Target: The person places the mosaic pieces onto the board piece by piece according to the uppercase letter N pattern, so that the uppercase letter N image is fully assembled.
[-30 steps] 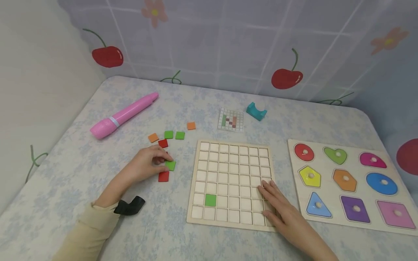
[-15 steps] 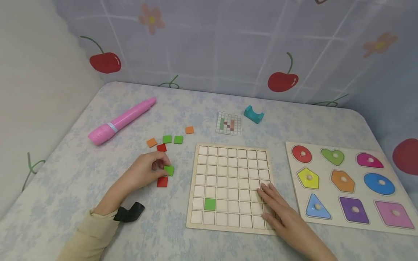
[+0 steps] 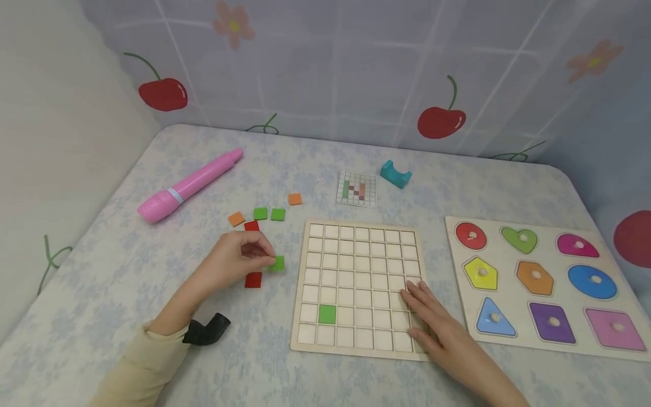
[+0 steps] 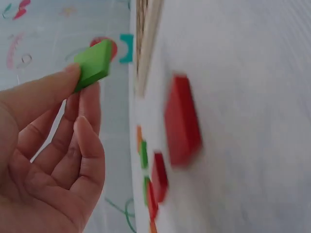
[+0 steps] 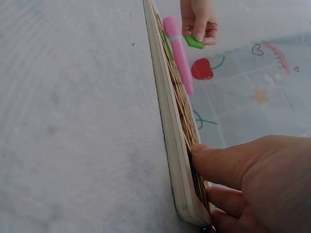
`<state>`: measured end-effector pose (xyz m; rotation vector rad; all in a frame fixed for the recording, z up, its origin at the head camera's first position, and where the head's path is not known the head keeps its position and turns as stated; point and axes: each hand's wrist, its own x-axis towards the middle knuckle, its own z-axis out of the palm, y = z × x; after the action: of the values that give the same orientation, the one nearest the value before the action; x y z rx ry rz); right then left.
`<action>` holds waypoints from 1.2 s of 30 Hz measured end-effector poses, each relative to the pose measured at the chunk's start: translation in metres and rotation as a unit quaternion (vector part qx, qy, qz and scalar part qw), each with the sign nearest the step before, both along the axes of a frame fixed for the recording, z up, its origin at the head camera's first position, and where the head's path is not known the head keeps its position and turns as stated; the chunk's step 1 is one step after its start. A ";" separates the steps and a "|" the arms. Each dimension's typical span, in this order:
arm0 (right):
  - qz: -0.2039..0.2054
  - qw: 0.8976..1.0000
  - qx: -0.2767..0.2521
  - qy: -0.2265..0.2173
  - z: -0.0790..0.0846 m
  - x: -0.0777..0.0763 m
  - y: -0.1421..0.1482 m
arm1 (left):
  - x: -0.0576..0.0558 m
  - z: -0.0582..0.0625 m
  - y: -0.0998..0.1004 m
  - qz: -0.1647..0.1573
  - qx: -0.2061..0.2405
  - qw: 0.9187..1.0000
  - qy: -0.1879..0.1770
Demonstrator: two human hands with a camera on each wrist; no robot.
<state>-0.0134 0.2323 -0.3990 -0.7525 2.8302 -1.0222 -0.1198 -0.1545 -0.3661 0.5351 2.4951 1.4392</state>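
Note:
My left hand [image 3: 235, 261] pinches a green square tile [image 4: 92, 64] between thumb and fingers, lifted off the table. Below it lies a red tile [image 3: 253, 280], with another red tile [image 3: 251, 226] just beyond the hand. In the left wrist view a third red tile [image 4: 159, 177] shows, which the hand hides in the head view. My right hand [image 3: 445, 330] rests on the right edge of a wooden grid board [image 3: 362, 281], thumb and fingers spread and fairly straight. One green tile [image 3: 328, 314] sits in a cell near the board's lower left.
Beyond the left hand lie two green tiles [image 3: 277, 215] and two orange tiles [image 3: 295, 199]. A printed grid card [image 3: 356, 188], a teal cradle-shaped piece [image 3: 395, 175] and a pink microphone-shaped pen [image 3: 195, 182] stand farther back. At right is a knobbed shape puzzle [image 3: 508, 282].
The green tile has come up off the red tiles in my left hand's pinch and moved slightly right, toward the board. The right hand stays on the board's edge.

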 end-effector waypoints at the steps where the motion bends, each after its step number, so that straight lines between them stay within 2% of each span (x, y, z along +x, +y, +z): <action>1: 0.000 1.000 -0.001 0.001 0.000 0.000 0.000 | 0.000 0.003 0.005 -0.008 0.016 1.000 -0.006; 5: -0.003 1.000 -0.005 0.001 0.000 -0.001 0.000 | 0.000 0.008 0.031 -0.053 0.056 0.996 -0.043; 9: -0.006 1.000 -0.005 -0.007 0.000 0.000 -0.001 | 0.002 0.000 0.054 -0.096 0.058 0.990 -0.081; 14: -0.006 1.000 -0.003 -0.012 -0.001 0.001 -0.003 | 0.004 -0.014 0.064 -0.105 0.045 0.990 -0.087; 23: -0.010 1.000 0.006 -0.015 0.000 0.002 -0.003 | 0.009 -0.024 0.069 -0.118 0.058 0.988 -0.084; 26: -0.011 1.000 0.009 -0.020 0.001 0.003 -0.003 | 0.011 -0.025 0.070 -0.124 0.051 0.989 -0.070; 36: -0.009 1.000 0.009 -0.014 0.002 0.001 -0.001 | 0.010 -0.025 0.073 -0.147 0.003 0.989 0.020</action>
<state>-0.0121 0.2317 -0.3970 -0.7070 2.8245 -1.0002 -0.1093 -0.0817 -0.3912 0.8998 2.3191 1.3339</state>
